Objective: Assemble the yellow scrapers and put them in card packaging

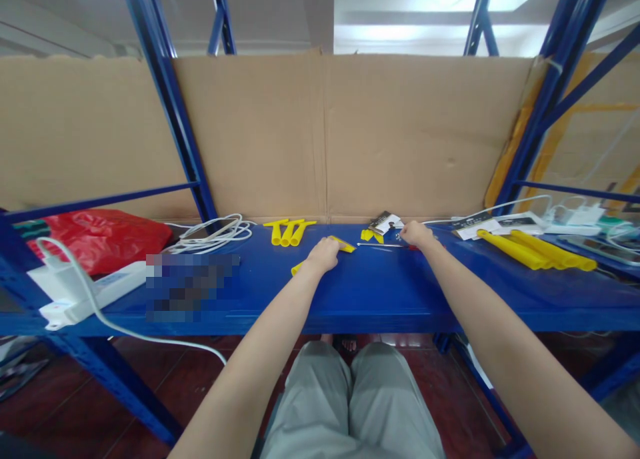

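Note:
My left hand (324, 253) is closed around a yellow T-shaped plastic tool (344, 244) lying low over the blue shelf top. The tool's wide head sticks out to the right of the fingers and its tube end shows at the lower left. My right hand (418, 234) is closed at the back of the shelf, with its fingertips pinched together; what they hold is hidden. A thin metal screwdriver shaft (377, 245) points left from beneath this hand, with a bit of red beside it. Small yellow pieces (372, 235) and a black-and-white printed packet (385, 223) lie just left of it.
Several similar yellow T-shaped tools (290, 233) lie at the back left. Yellow tubes (537, 251) rest at the right. Coiled white cable (220, 232), a red plastic bag (107, 239) and a power strip (100, 292) occupy the left. Cardboard (260, 132) stands behind.

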Available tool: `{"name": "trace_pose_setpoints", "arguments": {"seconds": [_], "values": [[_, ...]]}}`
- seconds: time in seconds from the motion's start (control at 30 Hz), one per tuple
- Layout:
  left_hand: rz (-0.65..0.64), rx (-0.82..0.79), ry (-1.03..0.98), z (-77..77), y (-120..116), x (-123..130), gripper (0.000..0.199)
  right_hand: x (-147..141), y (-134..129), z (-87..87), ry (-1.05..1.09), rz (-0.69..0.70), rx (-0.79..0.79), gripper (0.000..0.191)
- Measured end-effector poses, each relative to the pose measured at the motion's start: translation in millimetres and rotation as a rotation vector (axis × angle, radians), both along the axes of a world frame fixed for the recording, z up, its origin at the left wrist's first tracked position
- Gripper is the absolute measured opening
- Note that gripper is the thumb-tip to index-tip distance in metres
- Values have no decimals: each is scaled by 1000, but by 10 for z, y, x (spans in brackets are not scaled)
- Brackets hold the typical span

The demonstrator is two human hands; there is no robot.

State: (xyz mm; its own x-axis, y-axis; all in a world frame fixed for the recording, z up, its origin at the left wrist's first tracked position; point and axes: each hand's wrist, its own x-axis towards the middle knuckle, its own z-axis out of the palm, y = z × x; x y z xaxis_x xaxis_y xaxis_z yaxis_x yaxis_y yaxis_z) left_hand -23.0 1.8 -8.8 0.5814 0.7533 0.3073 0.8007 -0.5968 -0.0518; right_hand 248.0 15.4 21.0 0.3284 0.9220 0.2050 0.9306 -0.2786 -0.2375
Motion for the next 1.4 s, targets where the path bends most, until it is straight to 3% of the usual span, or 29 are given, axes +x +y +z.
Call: {"name": "trace_pose_setpoints", "arguments": {"seconds": [0.1,0.2,0.43,0.67,0.93,1.17,1.27,1.4], "values": [[62,-10,5,64,-110,38,52,-49,58,19,-24,-114,-10,35],[41,8,-17,114,-192,66,55,-49,92,10,-41,-151,-11,39],[22,62,-41,106,-219,92,51,18,131,-42,-45,-148,-78,39],[21,64,-25,108,-237,94,48,34,189,-85,-55,-92,-79,26],[23,45,-42,122,-259,100,48,50,209,-115,-85,-90,-68,38],[45,51,-18,135,-272,115,45,19,137,-88,-36,-75,-11,26],[38,61,-6,134,-271,122,43,-48,71,-46,40,1,77,18],[14,74,-5,135,-279,137,43,-186,43,-38,242,295,189,14]]}}
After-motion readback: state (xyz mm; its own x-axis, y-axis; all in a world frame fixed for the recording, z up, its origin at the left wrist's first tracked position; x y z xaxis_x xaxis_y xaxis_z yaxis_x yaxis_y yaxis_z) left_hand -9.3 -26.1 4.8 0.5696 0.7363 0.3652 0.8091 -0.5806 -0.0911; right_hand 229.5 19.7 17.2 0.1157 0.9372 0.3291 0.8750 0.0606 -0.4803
